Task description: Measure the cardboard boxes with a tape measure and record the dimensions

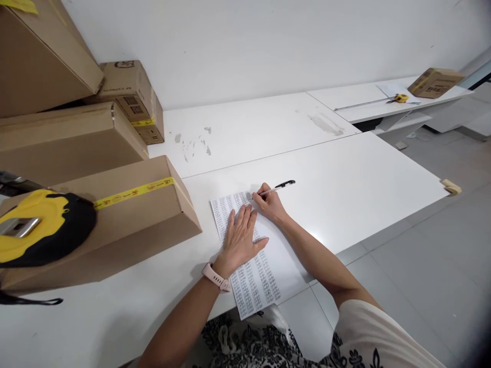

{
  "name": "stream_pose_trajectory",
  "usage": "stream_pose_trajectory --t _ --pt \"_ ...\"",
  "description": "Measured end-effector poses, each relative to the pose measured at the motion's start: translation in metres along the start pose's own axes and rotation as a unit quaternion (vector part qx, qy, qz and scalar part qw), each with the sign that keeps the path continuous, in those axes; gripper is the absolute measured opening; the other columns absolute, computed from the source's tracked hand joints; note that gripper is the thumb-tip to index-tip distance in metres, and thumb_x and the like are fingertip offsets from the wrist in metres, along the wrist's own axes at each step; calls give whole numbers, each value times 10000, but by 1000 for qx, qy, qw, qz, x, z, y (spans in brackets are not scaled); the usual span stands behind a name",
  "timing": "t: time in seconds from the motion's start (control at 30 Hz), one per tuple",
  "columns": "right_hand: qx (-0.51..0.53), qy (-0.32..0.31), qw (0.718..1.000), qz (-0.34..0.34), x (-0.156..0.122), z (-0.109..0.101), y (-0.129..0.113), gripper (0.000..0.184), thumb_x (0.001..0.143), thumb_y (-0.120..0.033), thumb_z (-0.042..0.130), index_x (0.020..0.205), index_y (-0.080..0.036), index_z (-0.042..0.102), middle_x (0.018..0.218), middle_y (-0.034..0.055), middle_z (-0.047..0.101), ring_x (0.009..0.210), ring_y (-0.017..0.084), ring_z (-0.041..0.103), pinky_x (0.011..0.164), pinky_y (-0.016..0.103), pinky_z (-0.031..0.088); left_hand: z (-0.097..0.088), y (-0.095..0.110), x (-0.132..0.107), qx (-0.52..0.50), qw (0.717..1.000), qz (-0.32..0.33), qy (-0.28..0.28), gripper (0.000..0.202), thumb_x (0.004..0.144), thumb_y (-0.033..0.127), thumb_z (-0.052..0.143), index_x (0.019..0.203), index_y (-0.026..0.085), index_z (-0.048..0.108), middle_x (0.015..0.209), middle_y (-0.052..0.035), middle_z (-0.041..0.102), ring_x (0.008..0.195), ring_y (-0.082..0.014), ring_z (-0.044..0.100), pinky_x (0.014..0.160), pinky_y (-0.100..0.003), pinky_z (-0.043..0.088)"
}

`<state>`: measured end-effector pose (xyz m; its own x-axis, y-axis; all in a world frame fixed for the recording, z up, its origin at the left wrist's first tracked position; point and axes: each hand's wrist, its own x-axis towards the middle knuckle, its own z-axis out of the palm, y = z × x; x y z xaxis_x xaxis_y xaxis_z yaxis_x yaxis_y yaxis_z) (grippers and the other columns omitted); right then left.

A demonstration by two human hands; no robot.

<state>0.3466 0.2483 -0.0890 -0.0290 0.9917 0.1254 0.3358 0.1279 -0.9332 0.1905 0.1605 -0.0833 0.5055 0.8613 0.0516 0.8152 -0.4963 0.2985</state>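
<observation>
A sheet of paper (pixel 264 281) lies on the white table at its front edge, its lower end reaching past the edge. Columns of small dark handwriting or print fill its left part, while the right part is blank. My left hand (pixel 241 237) rests flat on the sheet with the fingers stretched out. In my right hand (pixel 270 204) is a pen (pixel 282 185) with a black end, gripped between thumb and fingers. The pen's tip is at the sheet's upper right area, by the top of the written columns; my fingers partly hide it.
Cardboard boxes (pixel 126 209) are stacked at the left, with a yellow and black tape measure (pixel 42 225) on the nearest one. Farther right, another tape measure (pixel 401 98) with its blade out lies near a small box (pixel 436 83). A wooden block (pixel 450 187) sits at the table's right corner.
</observation>
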Motion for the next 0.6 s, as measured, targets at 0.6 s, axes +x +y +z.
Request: stream_pose_trajectory --t 0.6 --pt "-27 -12 1000 -9 -1 0 -3 214 846 -337 571 714 -249 427 574 -64 433 552 129 397 551 285 312 -1 1 1 -8 1000 -9 -9 804 955 594 463 1550 70 326 1671 -192 272 1573 -321 162 1275 -576 107"
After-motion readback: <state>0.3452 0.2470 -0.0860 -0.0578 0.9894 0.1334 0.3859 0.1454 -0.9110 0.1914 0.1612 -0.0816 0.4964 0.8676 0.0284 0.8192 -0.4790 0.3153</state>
